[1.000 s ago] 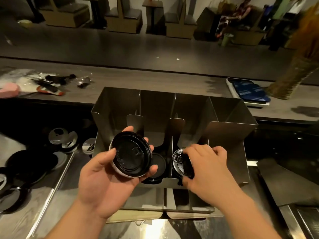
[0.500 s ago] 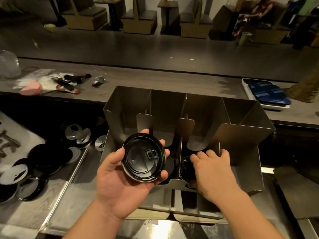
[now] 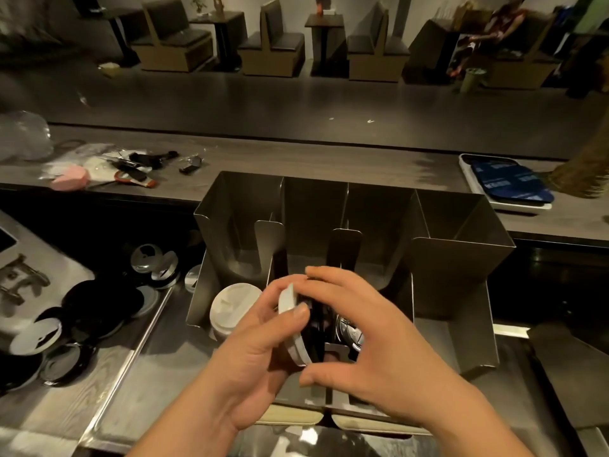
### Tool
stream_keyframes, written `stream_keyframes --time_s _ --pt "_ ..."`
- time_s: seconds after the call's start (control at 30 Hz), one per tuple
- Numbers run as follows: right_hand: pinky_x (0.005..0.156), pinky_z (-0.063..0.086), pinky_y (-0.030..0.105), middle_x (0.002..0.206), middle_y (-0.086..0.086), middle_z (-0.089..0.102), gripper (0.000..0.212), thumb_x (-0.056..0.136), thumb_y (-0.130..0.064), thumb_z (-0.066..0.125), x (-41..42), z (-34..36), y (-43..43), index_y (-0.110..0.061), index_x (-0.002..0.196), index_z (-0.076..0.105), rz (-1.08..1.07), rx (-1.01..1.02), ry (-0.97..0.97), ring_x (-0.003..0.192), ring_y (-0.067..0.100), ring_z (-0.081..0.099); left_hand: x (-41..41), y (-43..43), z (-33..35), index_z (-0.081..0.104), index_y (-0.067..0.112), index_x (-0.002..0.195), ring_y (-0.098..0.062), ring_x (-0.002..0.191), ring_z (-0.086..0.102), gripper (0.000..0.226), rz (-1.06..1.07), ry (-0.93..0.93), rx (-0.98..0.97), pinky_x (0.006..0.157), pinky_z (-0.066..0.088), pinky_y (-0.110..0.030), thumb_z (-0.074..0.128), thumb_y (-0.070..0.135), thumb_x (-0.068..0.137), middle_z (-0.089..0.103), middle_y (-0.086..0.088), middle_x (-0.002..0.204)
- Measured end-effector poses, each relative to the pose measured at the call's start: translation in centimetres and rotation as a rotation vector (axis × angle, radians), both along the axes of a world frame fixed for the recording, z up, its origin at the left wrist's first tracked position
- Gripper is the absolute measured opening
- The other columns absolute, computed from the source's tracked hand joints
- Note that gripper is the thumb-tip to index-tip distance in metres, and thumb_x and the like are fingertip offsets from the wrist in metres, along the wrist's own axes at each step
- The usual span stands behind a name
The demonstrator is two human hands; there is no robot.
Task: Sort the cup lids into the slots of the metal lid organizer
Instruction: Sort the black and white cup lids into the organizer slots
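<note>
Lids (image 3: 294, 324) stood stacked on edge over the metal organizer (image 3: 461, 291), left hand (image 3: 253, 354) clamped round them, right hand (image 3: 372, 341) curled on the same stack, white lid (image 3: 230, 308) lay in the leftmost slot, loose lids (image 3: 95, 308) sat on the counter (image 3: 158, 374).

White lid (image 3: 235, 308), black lids (image 3: 99, 308)

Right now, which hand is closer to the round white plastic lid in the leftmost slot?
Left. The left hand is just right of the round white plastic lid; the right hand is farther right, beyond the held cup lids.
</note>
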State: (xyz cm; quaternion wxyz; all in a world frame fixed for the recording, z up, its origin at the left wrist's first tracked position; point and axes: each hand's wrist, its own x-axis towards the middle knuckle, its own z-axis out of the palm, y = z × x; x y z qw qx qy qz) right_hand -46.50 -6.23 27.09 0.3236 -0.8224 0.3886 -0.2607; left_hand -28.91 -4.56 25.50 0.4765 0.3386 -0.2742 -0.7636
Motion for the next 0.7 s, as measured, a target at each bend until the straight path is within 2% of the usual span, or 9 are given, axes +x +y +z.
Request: stream_keyframes --time_s 0.07,0.17,0.23,0.37,0.43,0.53,0.6,0.7 --pt "0.108 0.032 0.009 0.145 -0.031 0.038 0.083 0.067 -0.045 0.087 -0.5 -0.5 0.2 -0.053 0.135 0.042 -0.054 0.01 -0.152 0.138 -0.004 0.034 0.6 0.0 0.0 0.068 0.018 0.121 -0.041 0.105 0.069 0.084 0.038 0.065 0.032 0.084 0.056 -0.053 0.1 0.03 0.045 0.069 -0.024 0.115" --pt "0.106 0.039 0.021 0.139 -0.029 0.044 0.081 0.056 -0.056 0.087 -1.1 -1.2 0.5 -0.053 0.124 0.044 -0.151 0.047 -0.229 0.133 -0.001 0.043 1.7 0.0 0.0 0.071 0.013 0.118 -0.034 0.09 0.071 0.083 0.089 0.213 0.065 0.077 0.06 -0.046 0.1 0.028 0.042 0.07 -0.021 0.108" --pt "0.101 0.042 0.021 0.133 -0.032 0.046 0.081 0.052 -0.06 0.085 -1.6 -1.5 0.5 -0.054 0.119 0.041 -0.206 0.067 -0.178 0.126 -0.004 0.047 2.1 0.0 -0.2 0.073 0.013 0.117 -0.03 0.088 0.071 0.084 0.134 0.212 0.056 0.08 0.057 -0.045 0.099 0.033 0.04 0.07 -0.018 0.107" --pt "0.102 0.04 0.015 0.126 -0.038 0.039 0.075 0.061 -0.069 0.068 -1.8 -1.3 0.1 -0.058 0.125 0.032 -0.187 -0.026 0.178 0.123 -0.009 0.04 2.1 0.0 -0.1 0.069 0.015 0.122 -0.03 0.09 0.068 0.083 0.089 0.154 0.041 0.084 0.049 -0.046 0.096 0.035 0.046 0.068 -0.017 0.107" --pt "0.101 0.039 0.013 0.128 -0.036 0.038 0.067 0.068 -0.064 0.07 -1.6 -1.1 0.0 -0.048 0.127 0.041 -0.162 -0.002 0.189 0.124 -0.01 0.038 1.7 -0.1 -0.1 0.068 0.016 0.124 -0.029 0.087 0.067 0.081 0.043 0.131 0.031 0.077 0.053 -0.043 0.096 0.033 0.049 0.066 -0.018 0.105" --pt "0.092 0.034 0.002 0.132 -0.041 0.034 0.053 0.07 -0.061 0.074 -1.4 -1.1 0.2 -0.046 0.115 0.05 -0.181 0.095 0.113 0.122 -0.019 0.035 1.2 -0.4 0.2 0.067 0.016 0.124 -0.029 0.085 0.069 0.084 -0.002 0.125 0.014 0.07 0.058 -0.039 0.097 0.033 0.047 0.068 -0.018 0.104" --pt "0.099 0.034 0.009 0.135 -0.044 0.034 0.049 0.071 -0.063 0.07 -1.6 -1.4 0.2 -0.049 0.113 0.052 -0.212 0.174 0.055 0.123 -0.021 0.034 0.9 -0.6 0.4 0.068 0.017 0.122 -0.029 0.082 0.07 0.087 0.002 0.129 0.019 0.066 0.058 -0.04 0.098 0.032 0.042 0.069 -0.016 0.1" --pt "0.109 0.041 0.036 0.138 -0.033 0.046 0.049 0.075 -0.06 0.072 -2.1 -1.9 0.2 -0.05 0.119 0.052 -0.197 0.312 -0.079 0.129 -0.006 0.044 0.6 -0.8 0.6 0.072 0.016 0.117 -0.031 0.085 0.069 0.084 0.004 0.183 0.021 0.068 0.059 -0.048 0.097 0.033 0.039 0.07 -0.015 0.104"
